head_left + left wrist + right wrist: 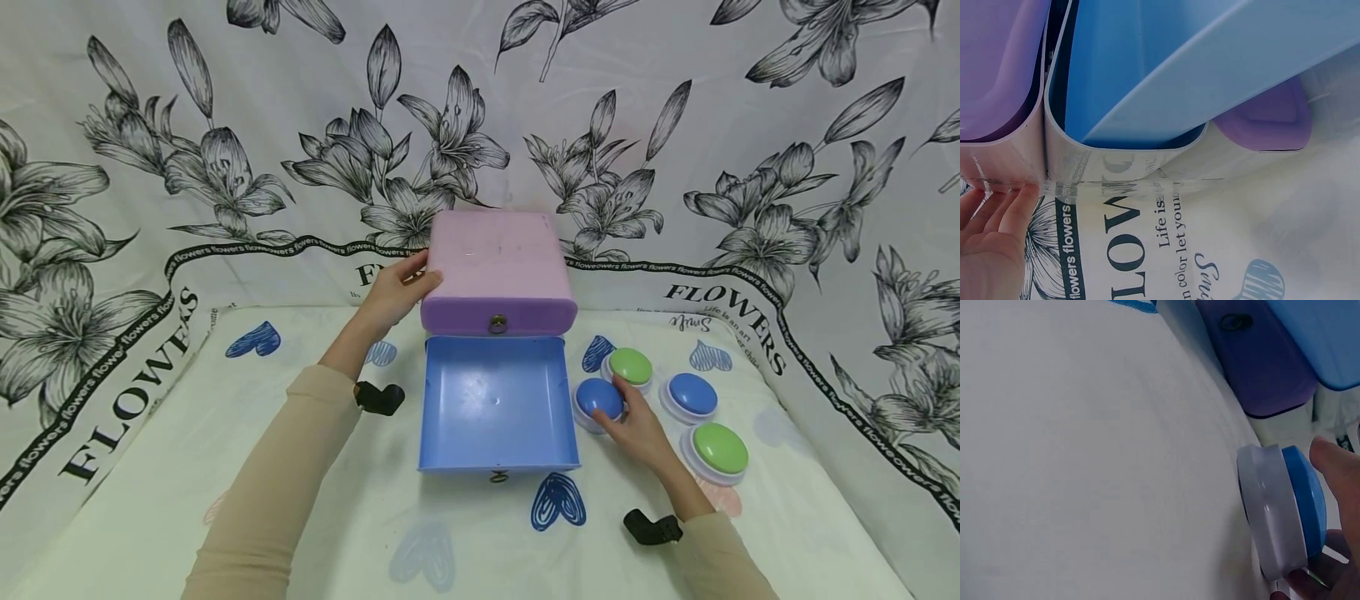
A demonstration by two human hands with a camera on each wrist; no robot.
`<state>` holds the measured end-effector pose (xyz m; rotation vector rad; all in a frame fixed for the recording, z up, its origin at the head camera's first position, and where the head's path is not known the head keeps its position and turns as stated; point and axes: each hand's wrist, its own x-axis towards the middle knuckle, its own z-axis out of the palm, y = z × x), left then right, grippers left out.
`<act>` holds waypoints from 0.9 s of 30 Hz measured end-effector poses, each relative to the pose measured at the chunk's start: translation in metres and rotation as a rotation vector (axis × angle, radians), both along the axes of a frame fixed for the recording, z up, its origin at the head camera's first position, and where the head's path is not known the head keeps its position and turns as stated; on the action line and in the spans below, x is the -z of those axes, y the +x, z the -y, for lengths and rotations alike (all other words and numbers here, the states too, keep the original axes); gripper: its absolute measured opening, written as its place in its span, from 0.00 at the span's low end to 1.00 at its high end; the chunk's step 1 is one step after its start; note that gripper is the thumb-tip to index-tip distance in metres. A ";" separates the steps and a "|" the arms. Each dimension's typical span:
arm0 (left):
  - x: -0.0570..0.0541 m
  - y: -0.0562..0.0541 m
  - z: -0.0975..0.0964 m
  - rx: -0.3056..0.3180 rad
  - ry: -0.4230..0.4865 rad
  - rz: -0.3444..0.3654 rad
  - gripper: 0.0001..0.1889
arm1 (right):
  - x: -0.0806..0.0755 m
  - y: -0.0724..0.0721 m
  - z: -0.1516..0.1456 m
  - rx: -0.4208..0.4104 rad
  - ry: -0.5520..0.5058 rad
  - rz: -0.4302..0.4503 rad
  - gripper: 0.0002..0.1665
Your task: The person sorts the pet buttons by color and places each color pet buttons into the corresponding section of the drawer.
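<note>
Touching the drawer unit (498, 254), the straight-fingered left hand (393, 296) perhaps steadies it; at its right, the right hand (640, 429) pinches a blue button (598, 397).

Head view: from my head, facing forward and down, far enough back to include my left hand (393, 296), my right hand (636, 427) and the flowered cloth (645, 50) beyond both. Left wrist view: close, turned sideways, looking past my left hand along the box (498, 258). Right wrist view: close, turned sideways, facing the blue-topped disc (597, 400) at my right hand. All three share the blue drawer (497, 408).
</note>
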<state>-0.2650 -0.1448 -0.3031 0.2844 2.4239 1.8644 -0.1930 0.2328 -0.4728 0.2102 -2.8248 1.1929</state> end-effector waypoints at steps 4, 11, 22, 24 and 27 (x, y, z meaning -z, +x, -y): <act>0.000 0.000 0.000 0.000 -0.002 -0.001 0.34 | 0.003 -0.004 0.000 0.007 0.039 -0.004 0.47; -0.001 0.000 0.000 0.004 0.003 -0.003 0.34 | 0.003 -0.008 0.001 -0.004 0.107 0.004 0.49; 0.017 -0.015 0.005 -0.009 0.016 -0.017 0.35 | 0.005 -0.008 0.001 0.022 0.130 0.029 0.47; 0.021 -0.017 0.005 -0.017 0.009 -0.028 0.35 | 0.005 -0.008 0.001 0.028 0.135 0.032 0.48; 0.022 -0.018 0.005 -0.019 0.005 -0.041 0.36 | 0.006 -0.008 0.001 0.037 0.141 0.035 0.48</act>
